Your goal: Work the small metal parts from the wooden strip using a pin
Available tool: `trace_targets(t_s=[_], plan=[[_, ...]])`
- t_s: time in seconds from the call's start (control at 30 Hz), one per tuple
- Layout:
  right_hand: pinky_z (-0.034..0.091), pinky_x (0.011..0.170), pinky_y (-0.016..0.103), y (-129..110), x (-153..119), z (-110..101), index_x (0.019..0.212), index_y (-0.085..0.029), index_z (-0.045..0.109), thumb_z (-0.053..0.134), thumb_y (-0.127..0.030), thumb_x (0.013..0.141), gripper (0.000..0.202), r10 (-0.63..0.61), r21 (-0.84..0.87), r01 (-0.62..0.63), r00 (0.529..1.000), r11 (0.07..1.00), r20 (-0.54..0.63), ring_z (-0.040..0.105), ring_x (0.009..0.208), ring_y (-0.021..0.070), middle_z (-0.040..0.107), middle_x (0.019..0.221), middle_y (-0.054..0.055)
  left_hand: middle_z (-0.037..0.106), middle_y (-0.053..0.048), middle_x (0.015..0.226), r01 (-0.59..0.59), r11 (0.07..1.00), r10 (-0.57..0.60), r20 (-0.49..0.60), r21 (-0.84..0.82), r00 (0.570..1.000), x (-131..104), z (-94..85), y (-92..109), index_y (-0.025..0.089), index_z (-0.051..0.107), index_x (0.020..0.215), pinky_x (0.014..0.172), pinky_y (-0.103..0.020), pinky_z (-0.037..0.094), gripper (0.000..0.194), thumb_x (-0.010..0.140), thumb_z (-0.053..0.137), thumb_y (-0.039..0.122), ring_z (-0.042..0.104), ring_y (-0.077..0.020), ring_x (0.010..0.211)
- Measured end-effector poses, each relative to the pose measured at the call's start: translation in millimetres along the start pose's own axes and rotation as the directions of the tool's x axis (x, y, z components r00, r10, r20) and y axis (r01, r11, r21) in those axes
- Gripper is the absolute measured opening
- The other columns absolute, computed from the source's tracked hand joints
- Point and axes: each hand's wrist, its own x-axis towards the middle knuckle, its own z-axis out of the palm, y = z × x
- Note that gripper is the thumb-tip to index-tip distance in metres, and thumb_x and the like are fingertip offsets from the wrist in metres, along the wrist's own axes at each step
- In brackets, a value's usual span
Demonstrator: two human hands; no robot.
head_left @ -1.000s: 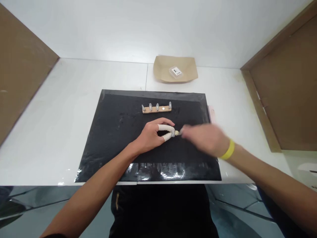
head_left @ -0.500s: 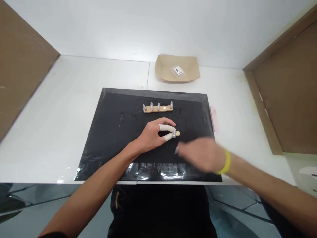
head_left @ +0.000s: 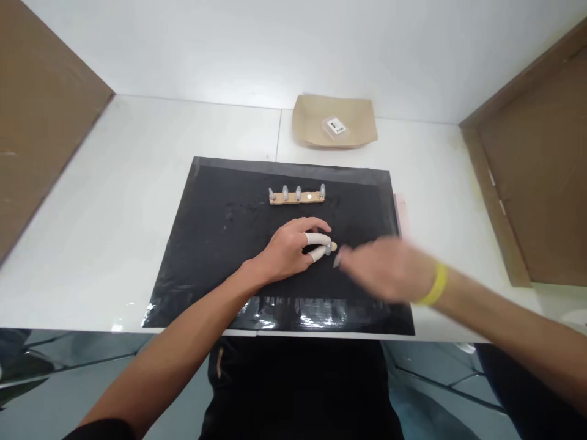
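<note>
My left hand (head_left: pixel 291 249) rests over the black mat (head_left: pixel 215 238), white covers on its thumb and index finger. Those two fingertips pinch a small grey press-on nail (head_left: pixel 328 249), and a pale rounded tip (head_left: pixel 334 246) sticks out beside it. Just to the right, my right hand (head_left: pixel 389 269) is closed and smeared by motion. A thin, pale piece (head_left: pixel 337 260) shows at its fingertips, too blurred to name. Beyond my left hand, a narrow wooden strip (head_left: pixel 316 198) carries several grey press-on nails (head_left: pixel 298 192) standing upright, with a white dot between two of them.
At the back stands a brown paper tray (head_left: pixel 305 134) holding a clear plastic case (head_left: pixel 336 128) with a white label. A pink flat object (head_left: pixel 402 214) lies by the mat's right edge. Brown panels (head_left: pixel 518 220) border the white table (head_left: pixel 114 214) on both sides.
The whole view has shifted slightly. My left hand keeps its pinch on the press-on nail. My right hand stays beside it, still blurred, a little higher in the picture.
</note>
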Motion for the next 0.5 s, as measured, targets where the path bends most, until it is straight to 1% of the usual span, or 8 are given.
trace_targets(t_s=[0.07, 0.1, 0.17, 0.2, 0.3, 0.33, 0.43, 0.5], plan=[[0.04, 0.047, 0.027, 2.0, 3.6, -2.6, 0.096, -0.011, 0.07, 0.032, -0.008, 0.108, 0.04, -0.151, 0.078, 0.147, 0.987, 0.986, 0.049, 0.051, 0.047, 0.0104, 0.062, 0.061, -0.001, 0.075, -0.01, 0.115, 0.004, 1.0, -0.004, -0.012, 0.004, 1.0, -0.3, 0.3, 0.1, 0.018, 0.079, 0.097, 0.087, -0.034, 0.06, 0.014, 0.092, 0.068, 0.013, 0.072, -0.0189, 0.097], [0.041, 0.05, 0.027, 3.4, 4.9, -3.3, 0.1, -0.008, 0.069, 0.037, -0.009, 0.107, 0.033, -0.155, 0.073, 0.151, 0.987, 0.986, 0.053, 0.054, 0.051, 0.0109, 0.065, 0.064, 0.001, 0.075, -0.01, 0.116, 0.002, 1.0, -0.002, -0.008, 0.001, 1.0, -0.3, 0.4, 0.3, 0.018, 0.079, 0.097, 0.087, -0.034, 0.061, 0.014, 0.092, 0.068, 0.013, 0.072, -0.0191, 0.098], [0.042, 0.053, 0.029, 5.6, 6.0, -3.0, 0.107, -0.008, 0.068, 0.055, -0.007, 0.1, 0.015, -0.041, -0.092, 0.041, 0.999, 0.995, 0.009, 0.06, 0.059, 0.0134, 0.071, 0.072, 0.003, 0.075, -0.01, 0.116, 0.0, 1.0, 0.0, 0.003, -0.013, 1.0, -0.1, 0.4, 0.9, 0.019, 0.079, 0.098, 0.089, -0.035, 0.061, 0.013, 0.092, 0.068, 0.013, 0.072, -0.0197, 0.1], [0.039, 0.051, 0.03, 5.5, 6.0, -1.9, 0.105, -0.009, 0.068, 0.058, -0.007, 0.099, 0.012, 0.022, -0.16, -0.026, 0.999, 0.987, -0.029, 0.058, 0.057, 0.0139, 0.069, 0.068, 0.002, 0.075, -0.01, 0.116, 0.006, 1.0, -0.006, 0.001, -0.027, 1.0, 0.1, 0.3, 1.1, 0.019, 0.079, 0.097, 0.089, -0.035, 0.061, 0.013, 0.092, 0.068, 0.013, 0.072, -0.0197, 0.101], [0.039, 0.051, 0.029, 0.4, 5.4, 2.3, 0.096, -0.012, 0.068, 0.036, -0.005, 0.103, 0.033, -0.152, 0.028, 0.15, 0.984, 0.988, 0.098, 0.05, 0.05, 0.0119, 0.062, 0.061, 0.0, 0.075, -0.01, 0.115, 0.05, 0.995, -0.053, -0.026, -0.09, 0.998, 1.0, -0.6, 1.8, 0.019, 0.08, 0.097, 0.089, -0.033, 0.061, 0.013, 0.091, 0.069, 0.013, 0.073, -0.0184, 0.1], [0.04, 0.052, 0.029, -1.7, 5.2, 3.4, 0.097, -0.011, 0.068, 0.035, -0.006, 0.104, 0.034, -0.158, 0.07, 0.152, 0.982, 0.986, 0.098, 0.051, 0.052, 0.0121, 0.064, 0.064, 0.0, 0.075, -0.01, 0.115, 0.064, 0.992, -0.068, -0.033, -0.113, 0.997, 1.4, -1.3, 2.1, 0.019, 0.08, 0.097, 0.089, -0.033, 0.06, 0.013, 0.091, 0.07, 0.013, 0.073, -0.0182, 0.101], [0.042, 0.056, 0.029, -6.3, 5.0, 5.5, 0.102, -0.01, 0.07, 0.054, -0.007, 0.101, 0.016, 0.088, -0.057, -0.094, 0.991, 0.994, -0.098, 0.058, 0.062, 0.0134, 0.072, 0.075, 0.003, 0.075, -0.008, 0.115, 0.105, 0.979, -0.112, -0.029, -0.172, 0.993, 2.8, -4.4, 2.7, 0.02, 0.081, 0.096, 0.092, -0.033, 0.059, 0.012, 0.09, 0.073, 0.014, 0.073, -0.0176, 0.101], [0.04, 0.052, 0.028, -10.1, 3.8, 7.1, 0.099, -0.01, 0.071, 0.05, -0.007, 0.104, 0.022, 0.03, 0.032, -0.027, 0.997, 0.999, -0.075, 0.055, 0.055, 0.0111, 0.07, 0.069, 0.001, 0.076, -0.008, 0.114, 0.148, 0.965, -0.162, -0.048, -0.218, 0.986, 3.9, -6.9, 3.1, 0.02, 0.081, 0.093, 0.093, -0.033, 0.059, 0.01, 0.089, 0.074, 0.015, 0.074, -0.0174, 0.1]])
